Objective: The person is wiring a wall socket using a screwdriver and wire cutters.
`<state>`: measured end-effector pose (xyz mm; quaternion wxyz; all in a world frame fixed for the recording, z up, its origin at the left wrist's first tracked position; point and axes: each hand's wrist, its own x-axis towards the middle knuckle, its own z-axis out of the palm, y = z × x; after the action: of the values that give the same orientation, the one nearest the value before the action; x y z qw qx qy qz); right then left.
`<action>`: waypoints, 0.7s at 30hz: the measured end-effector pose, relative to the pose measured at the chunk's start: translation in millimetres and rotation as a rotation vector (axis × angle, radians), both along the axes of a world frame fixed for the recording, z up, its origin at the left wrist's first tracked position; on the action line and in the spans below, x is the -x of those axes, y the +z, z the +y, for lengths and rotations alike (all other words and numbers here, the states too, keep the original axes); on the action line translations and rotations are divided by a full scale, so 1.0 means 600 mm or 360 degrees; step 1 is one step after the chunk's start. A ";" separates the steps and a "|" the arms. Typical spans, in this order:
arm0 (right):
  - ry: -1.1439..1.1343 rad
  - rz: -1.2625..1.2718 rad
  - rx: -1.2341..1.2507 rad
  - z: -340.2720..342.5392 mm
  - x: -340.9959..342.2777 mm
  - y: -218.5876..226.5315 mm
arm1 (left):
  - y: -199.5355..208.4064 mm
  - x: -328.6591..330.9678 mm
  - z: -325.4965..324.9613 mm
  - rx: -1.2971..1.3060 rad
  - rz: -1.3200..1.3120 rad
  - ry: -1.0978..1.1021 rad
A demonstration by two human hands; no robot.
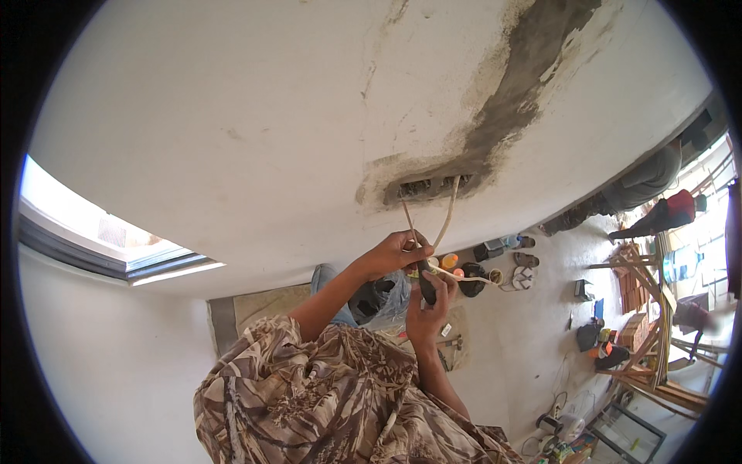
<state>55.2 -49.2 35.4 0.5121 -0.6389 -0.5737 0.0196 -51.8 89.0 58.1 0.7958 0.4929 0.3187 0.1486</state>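
Note:
Two pale electrical cables come out of a recessed wall box in the wall in front of me. One is a thin cable that runs down to my left hand, whose fingers are pinched on it. The other, a thicker white cable, bends down past my fingertips, and its free end sticks out to the right. Close below, my right hand is wrapped around a dark-handled tool. The tool's upper end meets the cable by my left fingers; its working tip is hidden.
Grey patched plaster rises from the box. A window is at left. On the floor below lie a clear plastic bag, bottles, shoes and a hammer. Wooden scaffolding and other people are at far right.

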 end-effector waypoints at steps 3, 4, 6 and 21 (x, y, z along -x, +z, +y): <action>0.0085 0.1135 0.0070 -0.007 0.017 0.032 | -0.004 0.010 -0.004 -0.0011 -0.0228 0.0055; 0.0148 0.1769 0.0134 -0.013 0.021 0.038 | -0.005 0.010 -0.010 0.0008 -0.0393 0.0121; 0.0345 0.1992 0.0376 -0.026 -0.011 0.025 | -0.005 0.011 -0.019 0.0143 -0.0611 0.0207; 0.0452 0.2552 0.0176 -0.026 -0.001 0.011 | -0.061 -0.016 -0.007 0.0145 -0.0542 0.0915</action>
<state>56.0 -64.6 42.1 0.7274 -0.3762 -0.1064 0.5639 -42.5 84.6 21.7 0.7844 0.3149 0.3135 0.4327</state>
